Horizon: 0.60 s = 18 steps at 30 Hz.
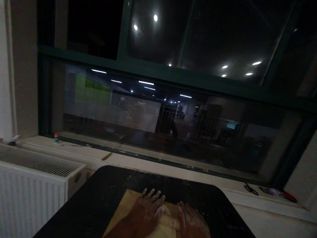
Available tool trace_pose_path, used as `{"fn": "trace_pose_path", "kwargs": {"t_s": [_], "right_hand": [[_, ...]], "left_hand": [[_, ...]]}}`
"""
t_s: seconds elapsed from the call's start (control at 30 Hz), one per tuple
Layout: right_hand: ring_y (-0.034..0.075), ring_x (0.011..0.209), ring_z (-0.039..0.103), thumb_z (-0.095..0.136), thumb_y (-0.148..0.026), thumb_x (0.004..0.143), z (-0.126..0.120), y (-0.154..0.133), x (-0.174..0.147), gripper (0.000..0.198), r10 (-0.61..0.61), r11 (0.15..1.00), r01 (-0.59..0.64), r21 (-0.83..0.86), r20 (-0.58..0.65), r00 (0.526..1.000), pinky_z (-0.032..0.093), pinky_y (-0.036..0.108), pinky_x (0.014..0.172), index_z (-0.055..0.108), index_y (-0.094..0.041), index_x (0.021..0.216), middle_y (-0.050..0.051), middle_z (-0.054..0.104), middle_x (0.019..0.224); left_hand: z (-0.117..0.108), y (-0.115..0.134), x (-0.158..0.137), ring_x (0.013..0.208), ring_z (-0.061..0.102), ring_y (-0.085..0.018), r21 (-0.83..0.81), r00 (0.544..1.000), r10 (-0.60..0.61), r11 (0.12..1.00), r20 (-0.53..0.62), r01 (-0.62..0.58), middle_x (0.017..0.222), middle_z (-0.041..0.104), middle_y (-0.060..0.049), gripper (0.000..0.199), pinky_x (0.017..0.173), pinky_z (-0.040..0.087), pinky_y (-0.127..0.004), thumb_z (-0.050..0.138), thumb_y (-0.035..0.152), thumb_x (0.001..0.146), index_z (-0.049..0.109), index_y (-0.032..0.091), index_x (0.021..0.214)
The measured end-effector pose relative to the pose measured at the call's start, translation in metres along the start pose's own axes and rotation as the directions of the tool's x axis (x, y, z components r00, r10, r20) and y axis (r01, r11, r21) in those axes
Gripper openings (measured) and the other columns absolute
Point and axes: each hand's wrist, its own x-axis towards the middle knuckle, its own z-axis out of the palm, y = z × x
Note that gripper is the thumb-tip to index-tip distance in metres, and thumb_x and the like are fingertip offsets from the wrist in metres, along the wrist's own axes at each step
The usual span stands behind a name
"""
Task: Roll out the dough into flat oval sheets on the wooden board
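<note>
Head view: board (125, 205) at bottom centre of frame, tan, flat on the black table (99, 198), near end cut off by the frame. On it, between the hands, a pale piece (170, 221); too dim and blurred to name, outline partly covered.

Left hand (148, 208): palm down over the board, just left of the piece. Fingers stretched forward, well spread, gaps clear between them, tips about at the far edge; nothing seen gripped. Right hand (193, 219): back upward, at the board's right side. Fingers extended, closer together, tips blurred; no grasp seen, underside hidden. Both whitened as if by powder.

Placement, as judged: board laid flat for a firm base; hands set to either side of the piece probably to press or steady evenly.

Outward: light specks (133, 175) scattered on the table beyond the board. Behind, pale sill (148, 162), with scissors (251, 189) at lower right of frame and red-capped bottle (56, 138) at left. Radiator (34, 191) at lower left. Above, dark window (138, 115) with bright lights showing in the glass.
</note>
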Motion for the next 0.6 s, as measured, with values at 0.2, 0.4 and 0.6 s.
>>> {"fn": "trace_pose_path", "kwargs": {"t_s": [0.2, 0.4, 0.6], "right_hand": [[0.020, 0.088, 0.072, 0.037, -0.040, 0.100, -0.010, 0.008, 0.052, 0.041, 0.201, 0.979, -0.205, 0.012, 0.161, 0.966, 0.053, 0.026, 0.072, 0.070, -0.023, 0.118, 0.011, 0.076, 0.099], [0.019, 0.087, 0.072, 0.031, -0.032, 0.100, -0.008, 0.010, 0.086, 0.044, 0.279, 0.958, -0.287, -0.029, 0.339, 0.898, 0.053, 0.028, 0.074, 0.073, -0.022, 0.102, 0.010, 0.076, 0.092], [0.030, 0.122, 0.060, 0.052, -0.017, 0.086, -0.010, -0.004, 0.048, 0.044, 0.226, 0.974, -0.202, -0.106, 0.338, 0.914, 0.053, 0.041, 0.088, 0.064, -0.026, 0.127, 0.012, 0.065, 0.132]], "left_hand": [[0.030, -0.023, 0.042, 0.093, 0.068, -0.025, 0.029, 0.957, -0.166, 0.986, 0.240, 0.163, 0.098, 0.071, -0.009, 0.039, 0.080, 0.056, -0.040, 0.030, 0.029, 0.105, 0.068, 0.023, 0.107], [0.042, -0.049, 0.066, 0.083, 0.070, -0.025, 0.023, 0.929, -0.174, 0.984, 0.326, 0.176, 0.090, 0.071, -0.009, 0.030, 0.071, 0.055, -0.036, 0.043, 0.034, 0.101, 0.066, 0.025, 0.118], [0.029, -0.025, 0.053, 0.106, 0.065, -0.030, 0.022, 0.928, -0.281, 0.958, 0.246, 0.285, 0.113, 0.069, -0.013, 0.033, 0.089, 0.052, -0.052, 0.037, 0.026, 0.100, 0.067, 0.019, 0.112]]}}
